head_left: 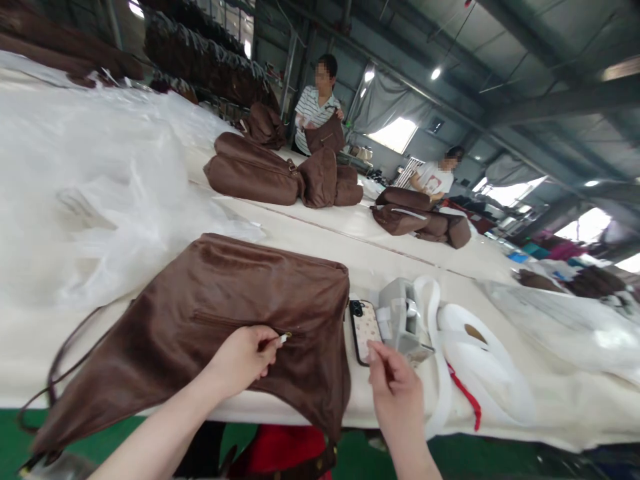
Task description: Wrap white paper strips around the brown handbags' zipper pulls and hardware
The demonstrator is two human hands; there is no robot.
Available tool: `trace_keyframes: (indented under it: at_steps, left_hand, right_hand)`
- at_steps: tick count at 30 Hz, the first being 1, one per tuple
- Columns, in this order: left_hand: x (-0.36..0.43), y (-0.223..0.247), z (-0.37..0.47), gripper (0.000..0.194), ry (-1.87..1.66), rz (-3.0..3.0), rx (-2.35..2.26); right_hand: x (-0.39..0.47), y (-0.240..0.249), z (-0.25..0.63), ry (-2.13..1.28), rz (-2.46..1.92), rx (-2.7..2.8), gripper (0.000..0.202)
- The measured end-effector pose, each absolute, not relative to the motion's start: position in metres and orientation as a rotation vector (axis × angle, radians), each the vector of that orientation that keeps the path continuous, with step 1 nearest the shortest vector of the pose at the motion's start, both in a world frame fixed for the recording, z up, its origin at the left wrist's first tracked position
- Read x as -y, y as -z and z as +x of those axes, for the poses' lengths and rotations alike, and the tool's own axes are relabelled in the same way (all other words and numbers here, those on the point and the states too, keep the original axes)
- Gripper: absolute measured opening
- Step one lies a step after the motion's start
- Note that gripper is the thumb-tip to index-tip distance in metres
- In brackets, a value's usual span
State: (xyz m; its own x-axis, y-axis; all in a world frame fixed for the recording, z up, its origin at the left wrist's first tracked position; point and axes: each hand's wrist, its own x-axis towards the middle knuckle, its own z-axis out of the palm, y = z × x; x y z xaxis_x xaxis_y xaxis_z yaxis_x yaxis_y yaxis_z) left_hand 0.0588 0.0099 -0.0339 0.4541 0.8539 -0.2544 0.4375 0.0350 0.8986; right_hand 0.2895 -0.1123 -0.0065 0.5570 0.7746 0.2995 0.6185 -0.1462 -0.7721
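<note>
A dark brown leather bag [235, 280] lies flat before me, its long strap trailing off to the left. Across its front runs a zipper [215, 320] with a brass-coloured end. My left hand [245, 360] rests over the bag, thumb and forefinger pinched on a small white piece [283, 338] at the zipper's right end. My right hand [397, 387] is off the bag, beside the lower edge of a phone [365, 327] in a patterned case. Its thumb and forefinger are pressed together; whatever may be between them is too small to make out.
A grey tape dispenser [400, 313] stands right of the phone, beside rolls of white strip [485, 360] and a red strip [465, 397]. Clear plastic sheets [110, 200] cover the table's left. Brown bags [255, 170] line the far side, where two people [320, 107] stand.
</note>
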Motion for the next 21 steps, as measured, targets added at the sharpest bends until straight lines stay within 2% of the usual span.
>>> trace_keyframes:
  at_steps: [2, 4, 8, 15, 21]
  left_hand:
    - [-0.011, 0.034, 0.058, 0.027, -0.445, 1.675, -1.168]
    - [-0.012, 0.035, 0.058, 0.028, -0.459, 1.798, -1.173]
    - [-0.009, 0.039, 0.057, 0.025, -0.597, 2.003, -1.177]
    - [-0.006, 0.044, 0.055, 0.025, -0.637, 2.055, -1.191]
    - [-0.005, 0.042, 0.055, 0.027, -0.637, 2.061, -1.194]
  right_hand:
    - [0.128, -0.002, 0.333, 0.143, -1.942, 1.047, 0.033]
    - [0.137, -0.007, 0.372, 0.298, -2.036, 0.959, 0.036]
    - [0.138, -0.004, 0.415, 0.046, -2.114, 0.938, 0.040]
    - [0.121, -0.003, 0.416, -0.275, -1.850, 0.719, 0.036]
    - [0.118, 0.004, 0.407, -0.310, -1.734, 0.608, 0.040]
